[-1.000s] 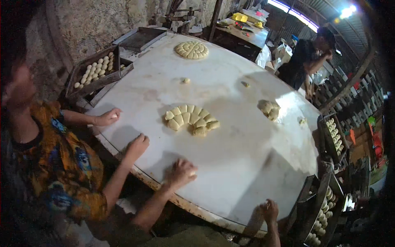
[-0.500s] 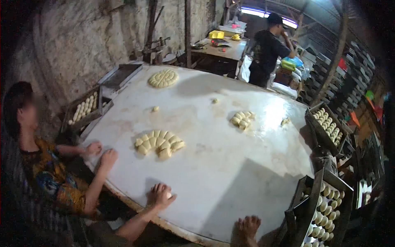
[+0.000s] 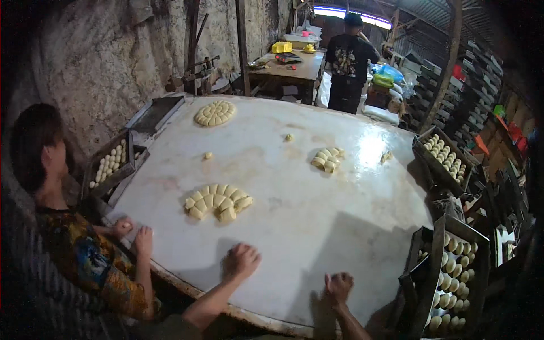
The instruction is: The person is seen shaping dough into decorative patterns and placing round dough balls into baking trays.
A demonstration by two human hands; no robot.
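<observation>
My left hand [image 3: 242, 262] is curled down on the pale worktable [image 3: 294, 226] near its front edge; whatever lies under its fingers is hidden. My right hand [image 3: 339, 288] rests to the right, fingers curled, contents hidden. Ahead lies an arc of cut dough pieces [image 3: 218, 198], with a smaller cluster [image 3: 327, 160] rightward and a round, segmented dough mass [image 3: 215, 113] farther back. Small dough bits [image 3: 289, 137] lie between them.
At left a co-worker [image 3: 90, 266] has both hands [image 3: 136, 238] on the table edge. Trays of dough balls [image 3: 110, 164] [image 3: 456, 277] [image 3: 445, 158] line both sides. A metal tray [image 3: 153, 113] sits back left. Another person [image 3: 345, 68] stands behind, near a side table [image 3: 294, 69].
The view has swung up and rightward. The far person has turned their back. My right hand's fingers, spread half a second ago, are now curled. The co-worker's head has turned away from the camera.
</observation>
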